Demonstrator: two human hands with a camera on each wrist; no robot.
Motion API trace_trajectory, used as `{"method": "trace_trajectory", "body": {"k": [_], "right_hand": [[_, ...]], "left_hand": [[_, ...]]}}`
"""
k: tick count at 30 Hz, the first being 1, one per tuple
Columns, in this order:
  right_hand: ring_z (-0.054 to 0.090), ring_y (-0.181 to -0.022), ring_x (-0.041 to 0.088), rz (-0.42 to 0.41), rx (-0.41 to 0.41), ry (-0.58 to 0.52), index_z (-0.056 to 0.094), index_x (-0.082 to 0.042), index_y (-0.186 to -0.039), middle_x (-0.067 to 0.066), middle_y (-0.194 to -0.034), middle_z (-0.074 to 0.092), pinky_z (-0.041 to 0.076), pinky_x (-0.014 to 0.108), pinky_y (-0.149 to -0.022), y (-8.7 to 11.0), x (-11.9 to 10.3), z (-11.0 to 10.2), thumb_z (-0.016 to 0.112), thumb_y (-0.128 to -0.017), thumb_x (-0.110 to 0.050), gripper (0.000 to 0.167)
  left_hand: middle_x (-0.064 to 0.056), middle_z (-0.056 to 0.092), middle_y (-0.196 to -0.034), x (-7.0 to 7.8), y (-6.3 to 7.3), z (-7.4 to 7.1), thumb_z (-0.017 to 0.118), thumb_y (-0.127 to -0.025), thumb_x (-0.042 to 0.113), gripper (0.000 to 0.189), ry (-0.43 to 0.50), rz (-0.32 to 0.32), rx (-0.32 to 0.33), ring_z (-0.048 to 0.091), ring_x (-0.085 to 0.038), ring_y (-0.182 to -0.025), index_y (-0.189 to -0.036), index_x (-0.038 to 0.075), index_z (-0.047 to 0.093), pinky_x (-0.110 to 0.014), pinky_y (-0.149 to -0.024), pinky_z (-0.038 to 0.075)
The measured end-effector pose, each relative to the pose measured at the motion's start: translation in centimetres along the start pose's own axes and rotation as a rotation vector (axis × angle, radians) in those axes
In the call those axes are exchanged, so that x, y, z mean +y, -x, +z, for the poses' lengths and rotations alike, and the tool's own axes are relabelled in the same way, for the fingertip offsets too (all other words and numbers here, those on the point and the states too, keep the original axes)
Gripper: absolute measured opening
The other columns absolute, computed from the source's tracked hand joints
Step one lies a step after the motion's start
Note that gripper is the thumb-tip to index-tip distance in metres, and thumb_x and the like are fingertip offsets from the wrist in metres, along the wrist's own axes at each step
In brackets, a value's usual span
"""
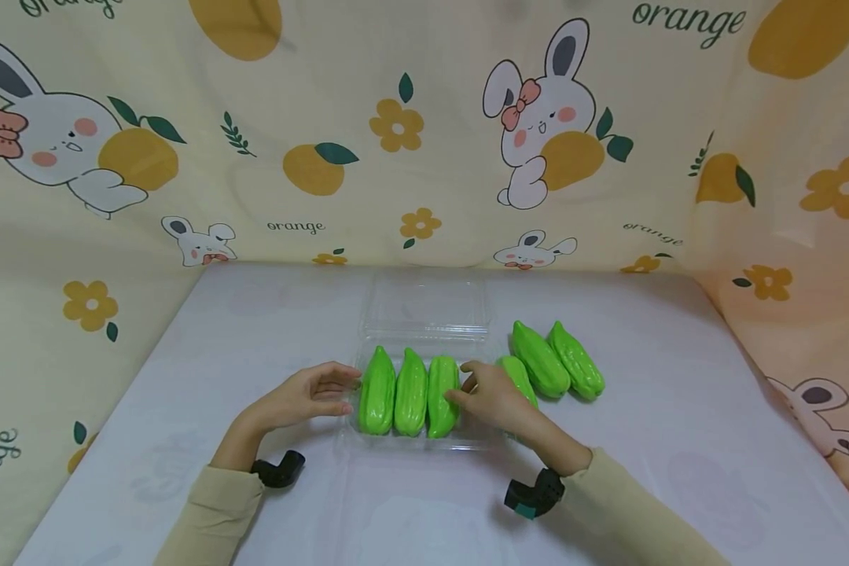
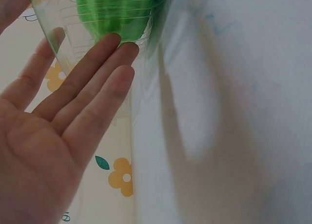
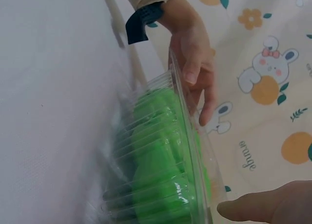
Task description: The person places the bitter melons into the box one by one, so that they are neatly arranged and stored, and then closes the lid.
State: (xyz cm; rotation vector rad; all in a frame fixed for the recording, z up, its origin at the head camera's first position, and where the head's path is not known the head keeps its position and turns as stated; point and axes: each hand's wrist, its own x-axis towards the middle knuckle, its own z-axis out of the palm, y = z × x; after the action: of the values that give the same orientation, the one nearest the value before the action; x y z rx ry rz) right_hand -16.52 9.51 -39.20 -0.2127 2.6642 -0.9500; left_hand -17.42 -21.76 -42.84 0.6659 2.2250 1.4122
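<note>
Inside box (image 1: 431,444): three gourds (image 1: 410,395) side by side, likely for fit.
Left hand (image 1: 317,395) relaxed, likely steadying; right hand (image 1: 494,391): grip unclear.

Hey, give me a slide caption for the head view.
Left hand and right hand at an open clear container, three green vegetables inside, three others to the right.

A cream backdrop (image 1: 453,118) with printed rabbits (image 1: 548,126) and oranges (image 1: 311,173) rises behind the white tabletop (image 1: 184,401). It also flanks the tabletop's sides.
</note>
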Motion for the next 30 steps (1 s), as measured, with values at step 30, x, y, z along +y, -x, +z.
{"method": "trace_trajectory", "body": {"k": [30], "right_hand": [[0.071,-0.072,0.026,-0.14,0.018,-0.231,0.057,0.009,-0.121,0.021,-0.098,0.071,0.056,0.027,-0.067,2.0,1.2,-2.3,0.064,-0.092,-0.018,0.04]], "left_hand": [[-0.027,0.051,-0.138,-0.2,0.0,0.0,0.07,-0.088,0.022,0.058,-0.007,0.002,0.004,0.048,-0.044,-0.13,-0.134,-0.005,0.047,-0.049,-0.109,0.044]]}}
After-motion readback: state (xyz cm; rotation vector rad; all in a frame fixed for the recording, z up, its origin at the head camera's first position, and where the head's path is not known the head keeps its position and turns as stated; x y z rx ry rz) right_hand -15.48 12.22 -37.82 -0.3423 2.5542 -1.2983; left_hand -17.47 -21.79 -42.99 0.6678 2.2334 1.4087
